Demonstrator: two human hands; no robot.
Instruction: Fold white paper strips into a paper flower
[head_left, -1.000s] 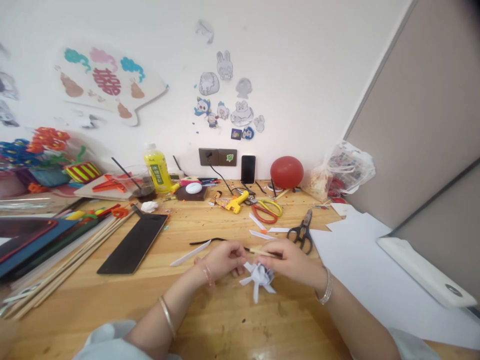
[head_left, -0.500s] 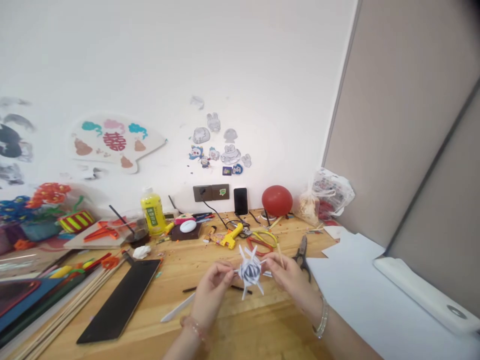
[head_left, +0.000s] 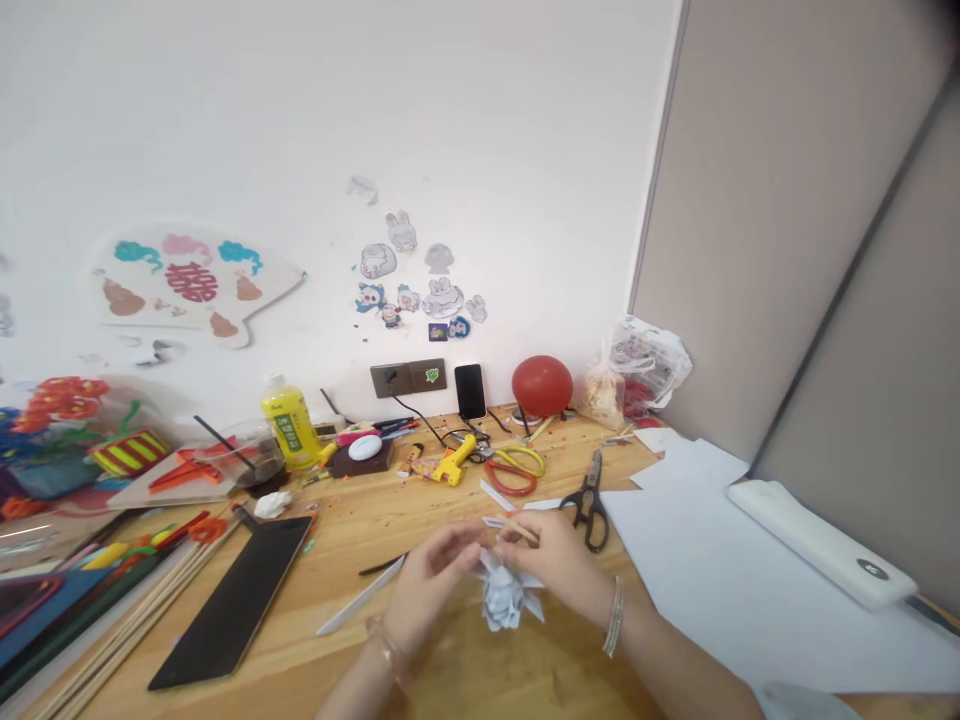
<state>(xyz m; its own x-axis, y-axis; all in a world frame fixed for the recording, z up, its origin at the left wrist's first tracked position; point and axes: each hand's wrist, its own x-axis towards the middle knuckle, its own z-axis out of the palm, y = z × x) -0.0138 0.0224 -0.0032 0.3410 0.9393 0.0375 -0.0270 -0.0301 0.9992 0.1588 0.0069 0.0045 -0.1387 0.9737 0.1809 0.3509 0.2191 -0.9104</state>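
A small white woven paper piece (head_left: pixel 504 598) with strips sticking out hangs between my hands, low in the middle of the head view. My left hand (head_left: pixel 439 575) pinches its upper left side with thumb and fingertips. On the other side my right hand (head_left: pixel 547 552) is closed on its upper edge, and a thin wooden stick (head_left: pixel 521 528) lies across those fingers. White paper strips (head_left: pixel 495 494) lie just beyond the hands. Another strip (head_left: pixel 361 597) rests left of my left wrist. Black-handled scissors (head_left: pixel 589 505) lie behind my right hand.
A black board (head_left: pixel 236 600) and wooden sticks (head_left: pixel 142 635) lie left. Behind are a yellow bottle (head_left: pixel 291 422), a cup of dark liquid (head_left: pixel 259 462), a yellow glue gun (head_left: pixel 456 462), red-and-yellow scissors (head_left: pixel 514 475) and a red balloon (head_left: pixel 542 386). White sheets (head_left: pixel 697 560) cover the right.
The paper piece has tipped and sits slightly lower. My hands have come closer together at its top. The stick has swung from upright to slanting, and the view has shifted right.
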